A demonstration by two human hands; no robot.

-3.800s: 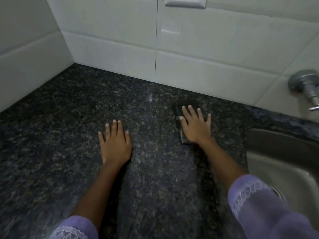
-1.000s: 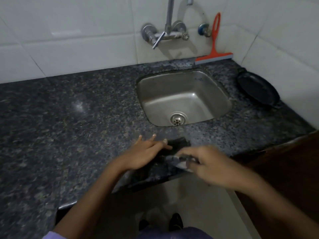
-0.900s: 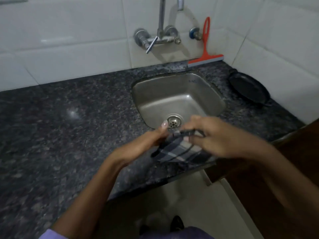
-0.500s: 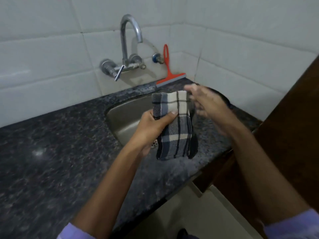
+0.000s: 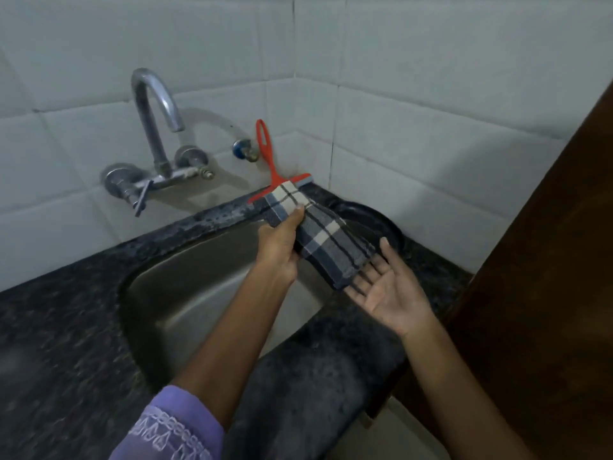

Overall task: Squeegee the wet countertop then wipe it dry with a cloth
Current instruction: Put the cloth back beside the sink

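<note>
Dark stone countertop beside sink: folded checked cloth pinched in left hand, held over sink; right hand spread palm-up beneath, apparently to receive it. Squeegee propped against wall tiles.

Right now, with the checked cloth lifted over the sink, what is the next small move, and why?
Probably lower the cloth into the open right hand waiting palm-up under its hanging end, then close on it. The left hand pinches only its upper part, it hangs folded over the sink, and the squeegee leans against the wall, so handing off or setting it down looks next.
</note>
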